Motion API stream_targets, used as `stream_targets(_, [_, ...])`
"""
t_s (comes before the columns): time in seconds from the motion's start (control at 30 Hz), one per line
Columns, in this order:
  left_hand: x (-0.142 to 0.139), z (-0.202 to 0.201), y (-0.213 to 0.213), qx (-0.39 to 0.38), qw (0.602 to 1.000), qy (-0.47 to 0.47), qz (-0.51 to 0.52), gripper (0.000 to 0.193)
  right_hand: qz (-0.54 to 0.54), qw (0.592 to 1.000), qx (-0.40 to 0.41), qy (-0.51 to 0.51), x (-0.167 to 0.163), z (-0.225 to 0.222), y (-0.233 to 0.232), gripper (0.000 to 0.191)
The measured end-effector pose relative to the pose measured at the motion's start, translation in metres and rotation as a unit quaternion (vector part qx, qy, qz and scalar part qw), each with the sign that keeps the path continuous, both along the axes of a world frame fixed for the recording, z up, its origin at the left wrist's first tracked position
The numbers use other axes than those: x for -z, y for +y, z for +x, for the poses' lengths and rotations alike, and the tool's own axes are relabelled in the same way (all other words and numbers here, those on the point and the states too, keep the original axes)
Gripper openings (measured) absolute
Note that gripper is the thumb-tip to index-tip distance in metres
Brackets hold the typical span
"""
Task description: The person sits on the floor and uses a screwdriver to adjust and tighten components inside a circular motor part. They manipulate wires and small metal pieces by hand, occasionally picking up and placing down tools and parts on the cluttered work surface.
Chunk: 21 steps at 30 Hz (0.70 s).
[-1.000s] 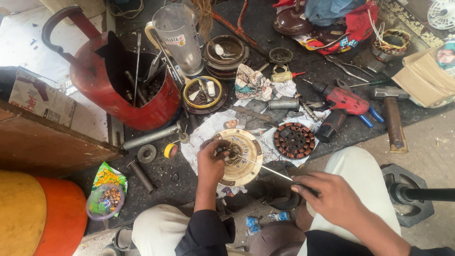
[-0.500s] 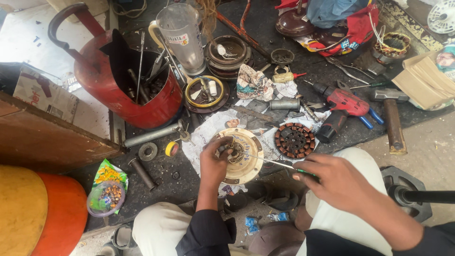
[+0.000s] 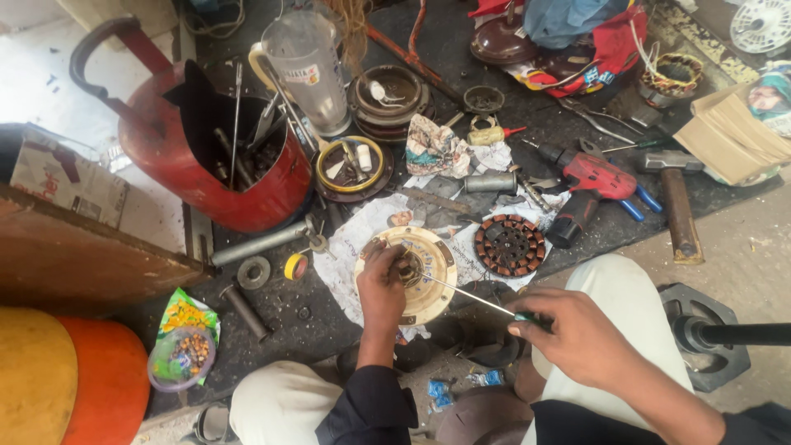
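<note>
A round cream-coloured motor cover lies on a sheet of newspaper on the floor in front of me. My left hand rests on its left side, fingers gripping the rim near the centre hub. My right hand is closed on the green handle of a long thin screwdriver, whose tip reaches the hub of the cover. A dark wound stator lies just right of the cover.
A cut-open red cylinder holds tools at left. A clear jug, round metal parts, a red drill, a hammer, a yellow tape roll and a snack packet lie around. My knees frame the bottom.
My right hand has shifted slightly with the screwdriver, its tip staying at the cover's hub. My left hand keeps its hold on the cover.
</note>
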State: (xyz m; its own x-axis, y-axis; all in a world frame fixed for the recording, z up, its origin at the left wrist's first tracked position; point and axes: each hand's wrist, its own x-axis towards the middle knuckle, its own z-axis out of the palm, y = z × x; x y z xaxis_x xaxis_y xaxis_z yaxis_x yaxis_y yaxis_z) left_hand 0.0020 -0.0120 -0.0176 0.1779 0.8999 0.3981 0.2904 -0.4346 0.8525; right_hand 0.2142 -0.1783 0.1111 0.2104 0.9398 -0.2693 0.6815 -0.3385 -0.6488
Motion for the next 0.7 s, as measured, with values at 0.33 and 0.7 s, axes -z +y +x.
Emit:
stream_targets(0.33, [0.0,0.003,-0.003,-0.012,1.0,-0.019,-0.015,0.036,0.223,0.854,-0.365,-0.296,-0.022,0.03,0.027,0.04])
stream_targets(0.7, [-0.006,0.0,-0.001,0.006,1.0,-0.016,-0.016,0.035,0.047,0.97,-0.197,-0.134,-0.019,0.022,0.03,0.023])
